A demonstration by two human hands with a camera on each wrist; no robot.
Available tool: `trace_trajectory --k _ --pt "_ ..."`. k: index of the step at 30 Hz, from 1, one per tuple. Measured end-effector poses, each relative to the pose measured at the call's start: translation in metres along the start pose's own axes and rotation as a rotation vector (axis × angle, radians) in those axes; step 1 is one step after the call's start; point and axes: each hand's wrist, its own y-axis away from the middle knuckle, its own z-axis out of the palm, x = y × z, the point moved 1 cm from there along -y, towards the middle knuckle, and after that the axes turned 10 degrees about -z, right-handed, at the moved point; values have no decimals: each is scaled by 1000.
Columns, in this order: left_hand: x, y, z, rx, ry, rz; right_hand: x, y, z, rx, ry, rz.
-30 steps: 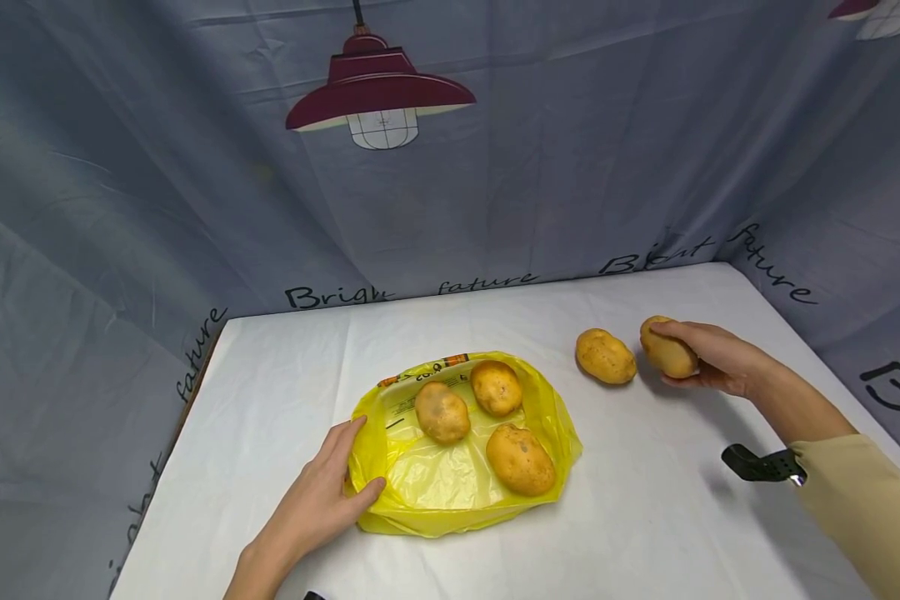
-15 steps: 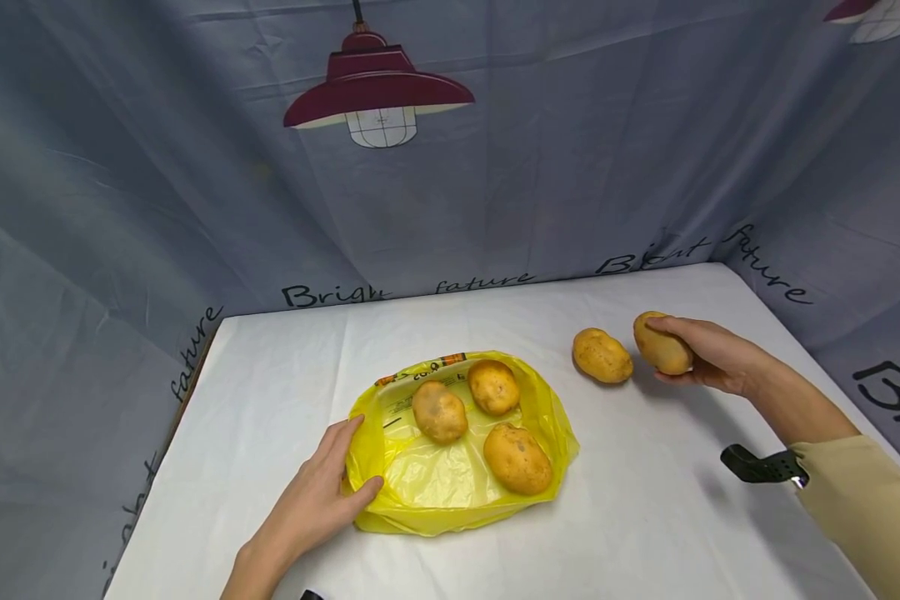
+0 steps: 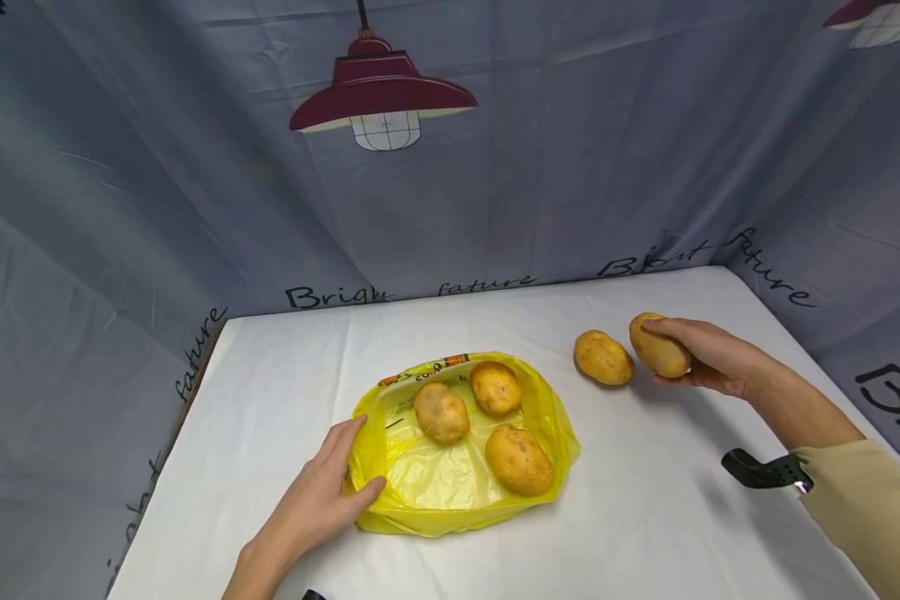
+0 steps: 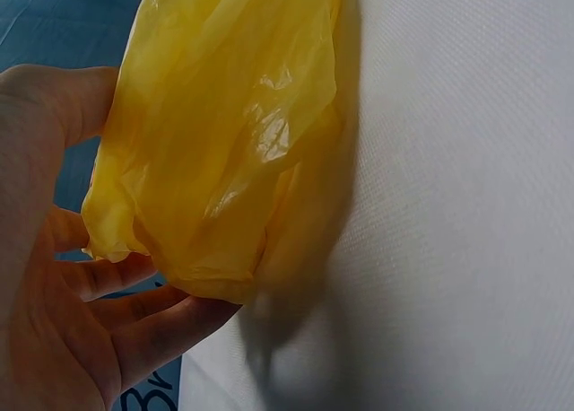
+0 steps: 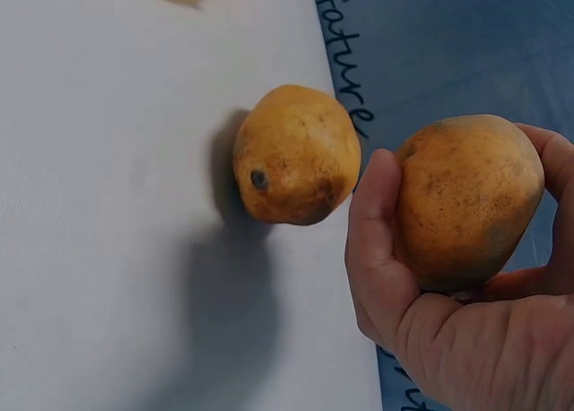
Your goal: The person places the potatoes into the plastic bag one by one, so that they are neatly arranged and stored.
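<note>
My right hand [image 3: 712, 357] grips a yellow-brown potato [image 3: 658, 346] just above the table at the right. In the right wrist view, thumb and fingers curl round that potato [image 5: 468, 200]. A second potato [image 3: 603, 358] lies on the table left of it. A yellow plastic bag [image 3: 401, 518] stands with its mouth spread, and three potatoes lie inside, one of them [image 3: 519, 460] nearest the front. The left hand [image 3: 315, 500] holds the bag's left rim between thumb and fingers. In the left wrist view this hand [image 4: 81, 294] curls about the yellow plastic [image 4: 224, 142].
A white cloth covers the table [image 3: 270, 375]. Behind it and at both sides hangs a grey-blue curtain [image 3: 540, 183] with printed lamps and lettering. A black strap [image 3: 765, 469] juts from the right sleeve [image 3: 862, 500] over the table.
The right hand has shifted slightly left with its potato, closer to the one on the table. The left hand and the bag have stayed in place.
</note>
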Motion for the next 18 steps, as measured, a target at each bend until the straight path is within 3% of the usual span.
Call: trace_trajectory --k 8,18 --pt "0 0 1 9 -4 12 -6 2 11 -19 20 -13" --pt "1 -1 -1 11 -10 20 -25 9 39 -115 22 -56"
